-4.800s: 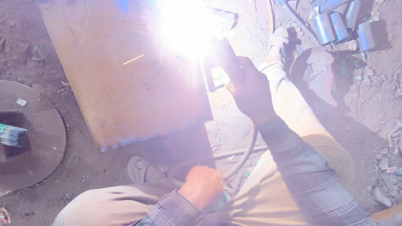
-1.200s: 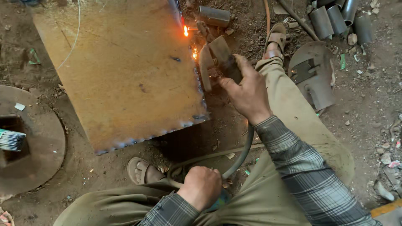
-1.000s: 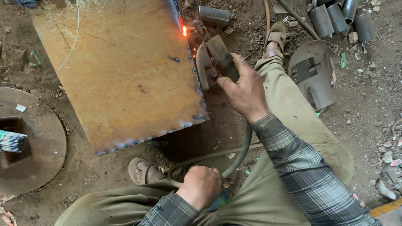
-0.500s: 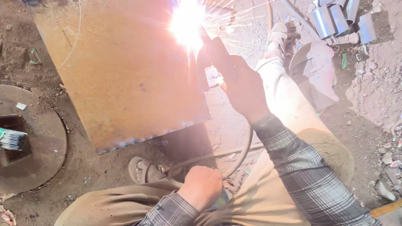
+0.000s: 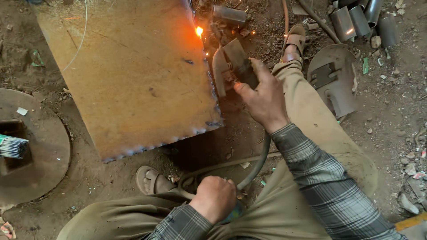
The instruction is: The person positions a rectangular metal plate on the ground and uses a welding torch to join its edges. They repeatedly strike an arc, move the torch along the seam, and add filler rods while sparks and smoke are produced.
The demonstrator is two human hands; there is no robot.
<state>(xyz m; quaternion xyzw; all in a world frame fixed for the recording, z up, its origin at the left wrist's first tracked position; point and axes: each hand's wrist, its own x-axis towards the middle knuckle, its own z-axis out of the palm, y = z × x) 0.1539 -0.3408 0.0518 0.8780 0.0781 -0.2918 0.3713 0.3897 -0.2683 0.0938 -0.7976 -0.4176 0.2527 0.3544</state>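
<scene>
right hand (image 5: 266, 100), frame centre, fingers wrapped around holder (image 5: 235, 66) beside plate (image 5: 129, 75) edge; glowing spot (image 5: 199, 31) at upper centre. left hand (image 5: 215, 198), bottom centre, fisted on cable (image 5: 255, 166).

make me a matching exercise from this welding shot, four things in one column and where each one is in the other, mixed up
Things:
1. right hand
2. left hand
3. bundle of welding rods
4. glowing weld spot

Places:
A. at the far left edge, over a round rusty disc
B. on the top right edge of the rusty steel plate
C. low in the picture, closed on a cable by the knee
D. beside the plate's right edge, gripping the electrode holder

Pairs: 1-D, 2-C, 3-A, 4-B
</scene>
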